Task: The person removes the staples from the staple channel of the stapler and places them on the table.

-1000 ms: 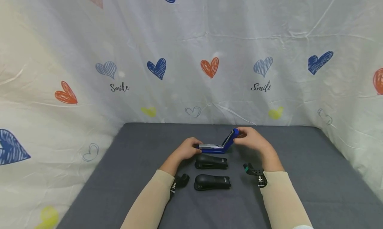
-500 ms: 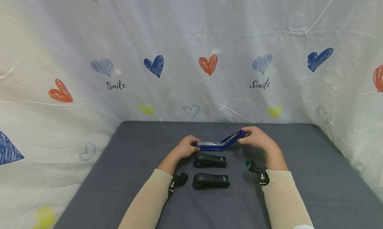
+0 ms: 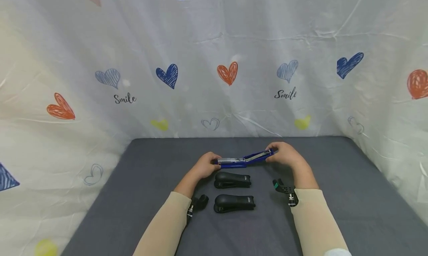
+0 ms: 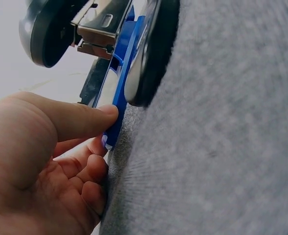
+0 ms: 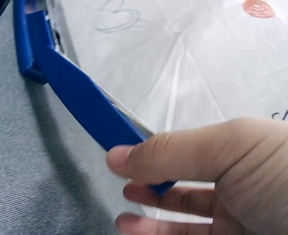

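Note:
A blue stapler (image 3: 234, 166) lies folded wide open near the back of the grey table, its metal staple channel facing up. My left hand (image 3: 204, 166) pinches the left end of its base; in the left wrist view the thumb (image 4: 92, 120) presses on the blue edge. My right hand (image 3: 284, 154) grips the end of the raised top arm, which slopes up to the right. In the right wrist view the thumb lies across that blue arm (image 5: 90, 105), with a thin spring along its inner side. Two black staplers (image 3: 232, 180) sit in front of the blue one.
The nearer black stapler (image 3: 234, 203) lies between my forearms. Black wrist camera mounts (image 3: 200, 202) jut inward from both wrists. A white curtain (image 3: 197, 48) with printed hearts hangs behind the table's back edge (image 3: 174, 138).
My right hand has swung the blue stapler's top arm outward and down, from steeply raised to nearly flat. The left hand keeps its hold on the base. The head view has shifted slightly.

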`<control>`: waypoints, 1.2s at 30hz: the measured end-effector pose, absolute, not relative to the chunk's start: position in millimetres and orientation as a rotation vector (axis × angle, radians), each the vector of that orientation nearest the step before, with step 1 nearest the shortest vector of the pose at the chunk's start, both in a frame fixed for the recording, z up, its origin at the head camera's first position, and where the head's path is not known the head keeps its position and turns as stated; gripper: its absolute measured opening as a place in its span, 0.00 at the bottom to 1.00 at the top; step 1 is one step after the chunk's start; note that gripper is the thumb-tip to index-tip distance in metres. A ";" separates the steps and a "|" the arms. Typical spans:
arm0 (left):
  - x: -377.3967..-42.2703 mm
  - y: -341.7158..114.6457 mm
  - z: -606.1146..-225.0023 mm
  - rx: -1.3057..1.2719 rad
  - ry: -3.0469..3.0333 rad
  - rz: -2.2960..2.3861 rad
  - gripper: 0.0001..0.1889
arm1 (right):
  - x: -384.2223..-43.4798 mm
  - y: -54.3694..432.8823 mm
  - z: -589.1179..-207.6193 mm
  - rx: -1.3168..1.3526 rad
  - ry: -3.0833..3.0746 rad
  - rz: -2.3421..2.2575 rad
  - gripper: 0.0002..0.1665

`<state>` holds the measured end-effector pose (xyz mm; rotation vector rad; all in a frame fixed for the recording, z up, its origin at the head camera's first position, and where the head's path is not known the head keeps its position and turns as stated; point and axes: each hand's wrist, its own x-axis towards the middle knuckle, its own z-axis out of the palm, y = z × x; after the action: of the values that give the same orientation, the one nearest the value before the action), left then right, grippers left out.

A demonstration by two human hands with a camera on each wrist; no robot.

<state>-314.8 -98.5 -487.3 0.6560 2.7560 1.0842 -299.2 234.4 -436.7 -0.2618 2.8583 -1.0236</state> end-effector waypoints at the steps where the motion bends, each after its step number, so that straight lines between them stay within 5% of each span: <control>1: -314.6 -98.5 -488.0 0.658 2.758 1.084 0.16 | -298.6 233.7 -437.8 -0.241 2.854 -1.000 0.19; 36: -315.2 -98.5 -493.0 0.644 2.791 1.116 0.16 | -283.6 199.9 -413.9 -0.341 2.909 -0.886 0.29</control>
<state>-315.2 -98.5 -493.0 0.6444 2.7914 1.1159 -283.6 199.9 -413.9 -0.3412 2.9093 -0.8861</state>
